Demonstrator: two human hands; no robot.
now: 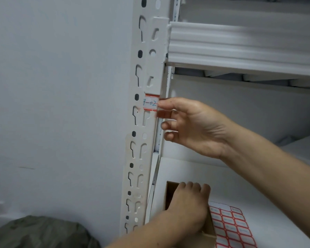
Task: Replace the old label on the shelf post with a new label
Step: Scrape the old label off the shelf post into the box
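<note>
Right hand perhaps pinches label; left hand overlaps sticker sheet.

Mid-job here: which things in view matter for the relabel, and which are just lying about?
Job: old label, shelf post, right hand pinching the label's edge, sheet of new labels.
Lying about: olive bag, white box under the sheet, shelf beam.

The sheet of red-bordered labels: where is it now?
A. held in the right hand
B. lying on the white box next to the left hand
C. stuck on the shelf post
B: the sheet of labels lies flat on the white box, right beside the left hand.
</note>
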